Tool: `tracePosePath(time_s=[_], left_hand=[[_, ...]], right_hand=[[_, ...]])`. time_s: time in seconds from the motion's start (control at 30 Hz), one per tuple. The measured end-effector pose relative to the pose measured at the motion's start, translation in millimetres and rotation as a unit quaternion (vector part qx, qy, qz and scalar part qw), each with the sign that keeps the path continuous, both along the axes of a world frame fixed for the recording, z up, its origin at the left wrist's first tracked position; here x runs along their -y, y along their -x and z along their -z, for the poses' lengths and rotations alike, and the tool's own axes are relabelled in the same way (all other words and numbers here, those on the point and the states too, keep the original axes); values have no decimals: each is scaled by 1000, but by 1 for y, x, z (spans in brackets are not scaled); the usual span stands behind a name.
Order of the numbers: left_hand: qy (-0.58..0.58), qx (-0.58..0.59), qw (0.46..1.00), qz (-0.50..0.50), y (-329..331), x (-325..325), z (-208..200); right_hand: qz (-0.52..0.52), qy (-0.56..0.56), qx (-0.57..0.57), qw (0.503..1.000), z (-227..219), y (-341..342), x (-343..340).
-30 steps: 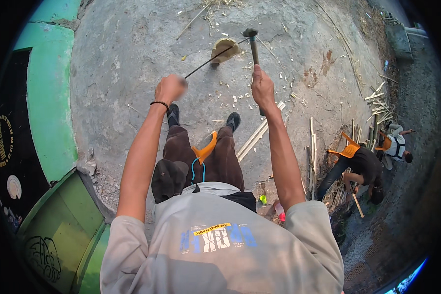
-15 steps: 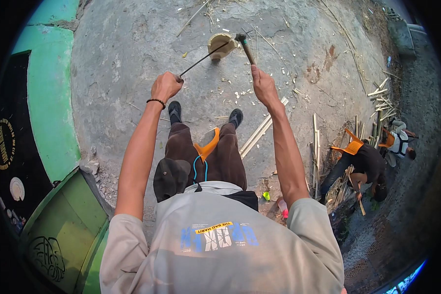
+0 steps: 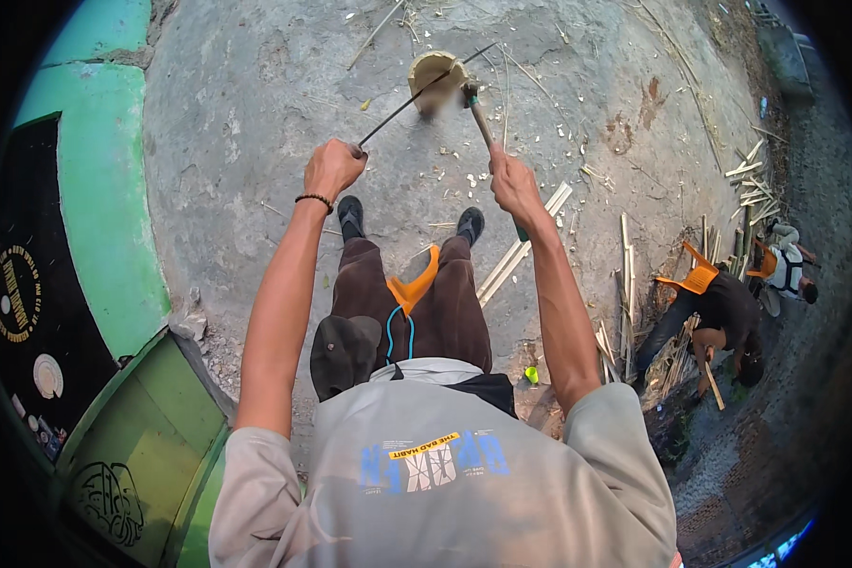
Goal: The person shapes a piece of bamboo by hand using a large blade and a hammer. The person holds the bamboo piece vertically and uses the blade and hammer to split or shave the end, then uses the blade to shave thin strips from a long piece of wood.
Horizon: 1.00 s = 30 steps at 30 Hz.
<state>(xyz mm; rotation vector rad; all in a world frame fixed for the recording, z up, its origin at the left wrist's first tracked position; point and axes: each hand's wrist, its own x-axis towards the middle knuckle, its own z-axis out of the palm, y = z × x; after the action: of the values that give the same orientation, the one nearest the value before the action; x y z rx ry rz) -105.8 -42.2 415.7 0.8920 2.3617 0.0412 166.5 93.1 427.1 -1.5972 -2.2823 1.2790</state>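
My left hand (image 3: 334,168), a dark bead bracelet at its wrist, grips the near end of a long thin dark metal rod (image 3: 392,117). The rod slants away to the right, across the mouth of a hollow tan piece (image 3: 427,68) that looks like wood, and its far tip shows beyond the rim. My right hand (image 3: 515,186) is closed around the handle of a hammer (image 3: 481,123). The hammer's dark head stands just right of the hollow piece, a little nearer to me than the rod; whether it touches anything I cannot tell.
Pale chips (image 3: 470,180) litter the grey concrete ground (image 3: 246,142). Long split strips (image 3: 521,248) lie right of my feet, with more stacked farther right. Two other people sit on orange chairs (image 3: 699,272) there, one holding a strip. A green wall (image 3: 95,189) stands left.
The hammer head has come nearer to me, its handle now more tilted. In the picture both hands, the rod and the surroundings sit slightly farther right. The rod's far tip now shows beyond the hollow piece.
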Motion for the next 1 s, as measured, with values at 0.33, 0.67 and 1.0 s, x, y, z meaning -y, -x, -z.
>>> tracePosePath(time_s=[0.33,0.67,1.0], left_hand=[[-9,8,999,46,38,0,18],[33,0,998,56,38,5,10],[38,17,999,16,29,3,5]], right_hand=[[108,0,-422,900,-153,-4,-2],[-56,-42,-31,997,-10,54,-36],[93,80,-320,939,-126,3,-6]])
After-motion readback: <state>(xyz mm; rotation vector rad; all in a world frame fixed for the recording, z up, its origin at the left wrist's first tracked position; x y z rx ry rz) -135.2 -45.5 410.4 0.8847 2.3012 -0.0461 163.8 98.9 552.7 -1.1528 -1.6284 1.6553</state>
